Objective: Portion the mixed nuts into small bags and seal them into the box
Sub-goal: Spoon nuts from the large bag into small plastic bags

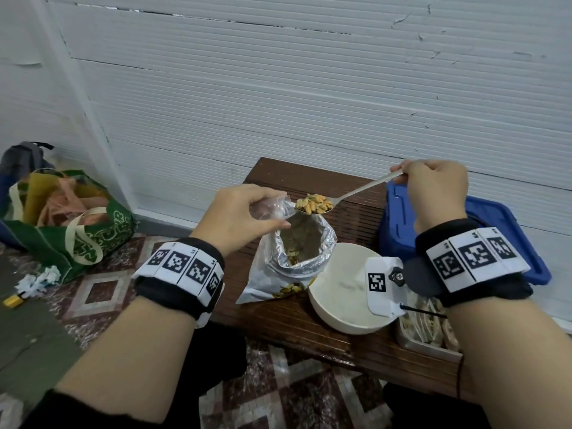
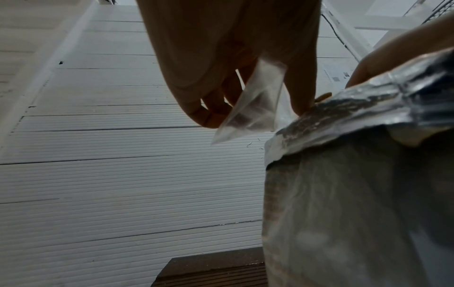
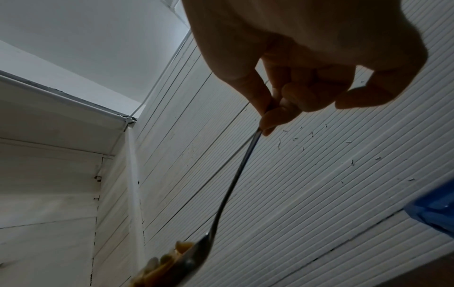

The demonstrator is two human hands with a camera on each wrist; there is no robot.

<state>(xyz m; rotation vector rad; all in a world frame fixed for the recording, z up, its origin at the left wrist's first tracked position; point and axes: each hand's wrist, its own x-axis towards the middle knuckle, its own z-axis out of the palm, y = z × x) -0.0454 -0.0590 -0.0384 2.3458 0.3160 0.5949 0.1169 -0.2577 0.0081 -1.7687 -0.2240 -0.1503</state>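
My left hand pinches a small clear plastic bag by its mouth, just above the opened foil nut pouch that stands on the brown table. From the left wrist the same clear bag hangs between thumb and fingers beside the foil pouch. My right hand grips the end of a metal spoon; its bowl, heaped with mixed nuts, hovers at the small bag's mouth. In the right wrist view the spoon runs down from my fingers to the nuts.
A white bowl sits right of the pouch. A blue plastic lid lies at the table's right, and a clear box of filled bags is near the right front edge. A green shopping bag rests on the tiled floor at left.
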